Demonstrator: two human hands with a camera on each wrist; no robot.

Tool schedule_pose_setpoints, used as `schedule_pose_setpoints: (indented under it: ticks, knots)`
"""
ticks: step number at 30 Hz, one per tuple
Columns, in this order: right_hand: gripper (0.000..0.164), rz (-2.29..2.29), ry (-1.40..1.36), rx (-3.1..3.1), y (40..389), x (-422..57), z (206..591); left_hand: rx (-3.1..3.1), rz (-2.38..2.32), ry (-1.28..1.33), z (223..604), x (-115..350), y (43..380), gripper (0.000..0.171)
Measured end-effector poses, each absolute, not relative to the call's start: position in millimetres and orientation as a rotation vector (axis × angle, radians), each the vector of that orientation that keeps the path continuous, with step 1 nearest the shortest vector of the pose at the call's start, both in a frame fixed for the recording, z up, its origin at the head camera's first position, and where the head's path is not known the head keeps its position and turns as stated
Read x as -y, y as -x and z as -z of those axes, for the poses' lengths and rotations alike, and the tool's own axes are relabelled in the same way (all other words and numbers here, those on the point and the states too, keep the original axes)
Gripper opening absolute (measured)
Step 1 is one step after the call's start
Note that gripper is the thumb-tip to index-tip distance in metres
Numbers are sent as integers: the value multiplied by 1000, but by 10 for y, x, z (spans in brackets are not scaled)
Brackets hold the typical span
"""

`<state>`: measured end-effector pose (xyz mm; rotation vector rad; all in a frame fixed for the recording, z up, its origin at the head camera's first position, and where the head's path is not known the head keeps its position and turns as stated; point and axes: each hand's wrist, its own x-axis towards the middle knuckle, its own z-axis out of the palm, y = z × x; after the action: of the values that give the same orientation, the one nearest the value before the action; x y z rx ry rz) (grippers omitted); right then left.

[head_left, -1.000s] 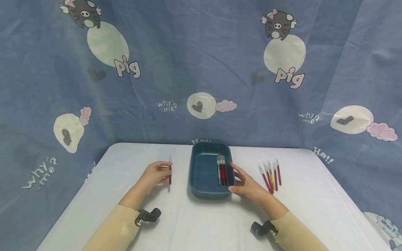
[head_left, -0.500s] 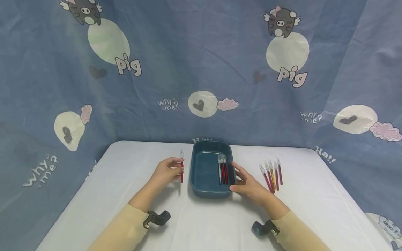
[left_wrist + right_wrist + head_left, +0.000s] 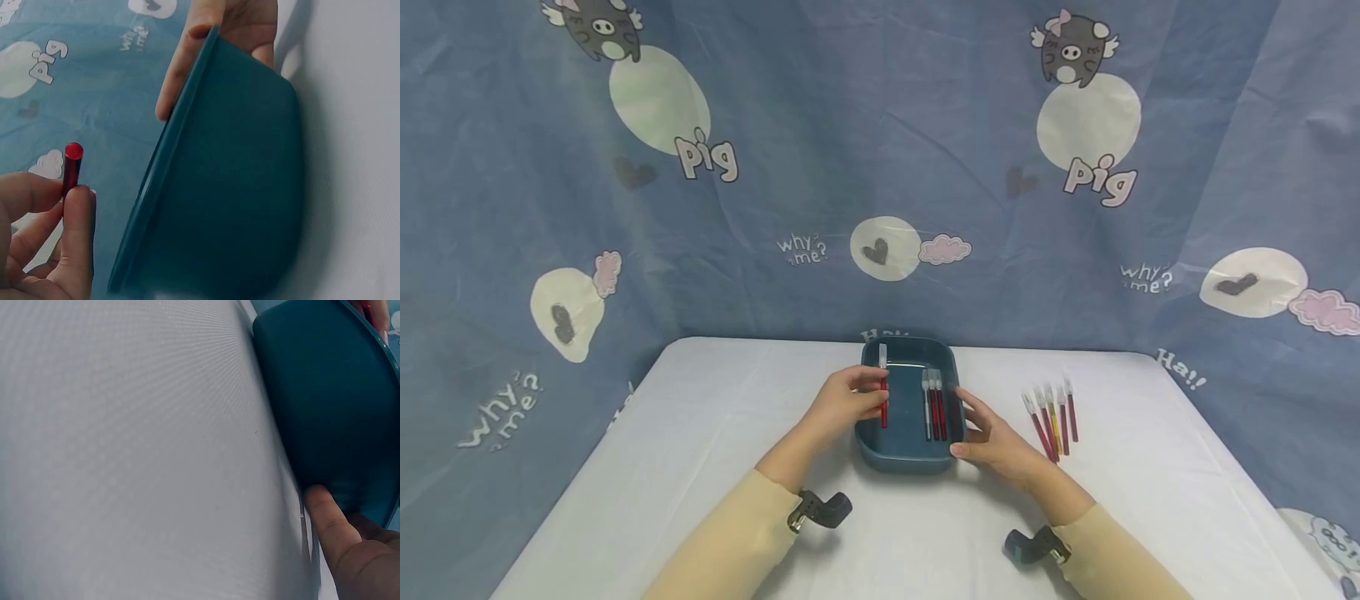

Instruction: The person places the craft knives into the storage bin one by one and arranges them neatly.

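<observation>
My left hand (image 3: 844, 403) pinches a red craft knife (image 3: 883, 404) with a clear cap, held over the left part of a dark teal box (image 3: 880, 457). Its round red butt end (image 3: 74, 151) shows between thumb and fingers in the left wrist view. Along the box's right wall, my right hand (image 3: 992, 443) rests with fingers spread, the upper fingers at the rim and the thumb (image 3: 325, 503) low on the outer wall. Inside the box, several capped craft knives (image 3: 935, 408) lie side by side near the right wall, one with a silver handle, the others red.
To the right of the box, several more capped craft knives (image 3: 1052, 425) lie fanned out on the white tablecloth (image 3: 722, 392), mostly red with one yellow. A blue patterned curtain (image 3: 820, 300) hangs behind the table.
My left hand has carried the red craft knife rightward from the tablecloth to above the box. The right hand has kept its place on the box's wall.
</observation>
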<state>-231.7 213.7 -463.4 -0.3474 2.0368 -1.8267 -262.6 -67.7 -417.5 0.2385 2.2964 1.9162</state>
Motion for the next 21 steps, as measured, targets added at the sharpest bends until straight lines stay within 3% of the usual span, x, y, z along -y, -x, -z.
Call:
schedule_pose_setpoints:
  ticks: [21]
  knots:
    - [103,1814,334,-2043,2307,-2133,4603,-2346,-1760,-214,4190,279,2804,34]
